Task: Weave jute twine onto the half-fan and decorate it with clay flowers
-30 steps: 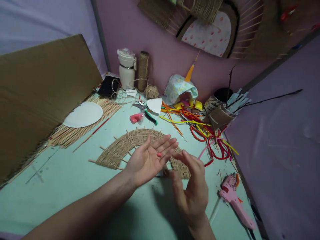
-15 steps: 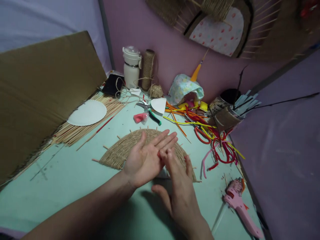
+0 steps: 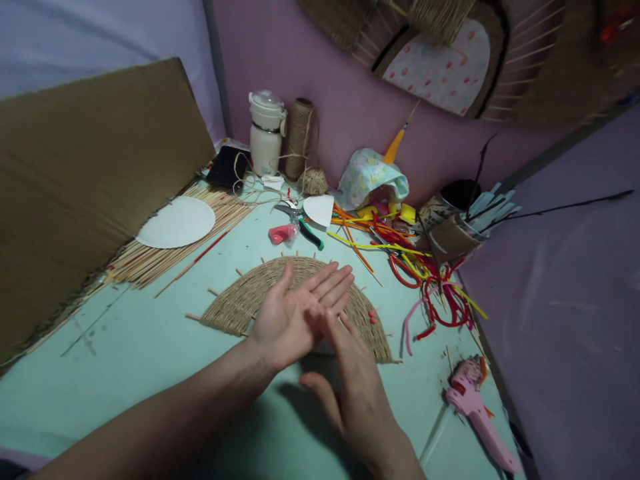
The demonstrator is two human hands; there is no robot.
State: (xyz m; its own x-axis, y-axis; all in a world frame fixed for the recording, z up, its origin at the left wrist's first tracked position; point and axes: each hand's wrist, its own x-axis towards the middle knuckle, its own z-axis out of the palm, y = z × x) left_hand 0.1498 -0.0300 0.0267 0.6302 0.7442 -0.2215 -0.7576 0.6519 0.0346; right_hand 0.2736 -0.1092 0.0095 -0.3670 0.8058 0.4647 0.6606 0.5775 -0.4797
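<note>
Looking down on a pale green table (image 3: 125, 347) set in a corner of pink walls. A large brown cardboard sheet (image 3: 85, 180) leans along the table's edge at nine o'clock.

In the middle lies a half-round mat of woven tan twine (image 3: 240, 300), flat on the table. Thin wooden sticks poke out around its curved edge. Over the mat's middle the person's two bare hands meet.

The left hand (image 3: 295, 317) is open, palm up, fingers stretched toward one o'clock. The right hand (image 3: 353, 390) comes in from five o'clock, also open, with the thumb spread. Its fingertips (image 3: 333, 327) are laid on the left palm. Whether anything is pressed between them cannot be told.

At ten o'clock from the hands, a spread of pale bamboo skewers (image 3: 150, 257) lies beside the cardboard, with a white paper disc (image 3: 176, 222) on top. At two o'clock is a tangle of red, yellow and orange plastic cords (image 3: 425, 277). A pink glue gun (image 3: 475, 413) lies at four o'clock, near the table's edge.

At twelve o'clock, against the wall, stand a white lidded flask (image 3: 267, 137) and a tall spool of brown twine (image 3: 300, 133). Just right of the fingers, two tiny red beads (image 3: 371, 317) rest on the mat.
</note>
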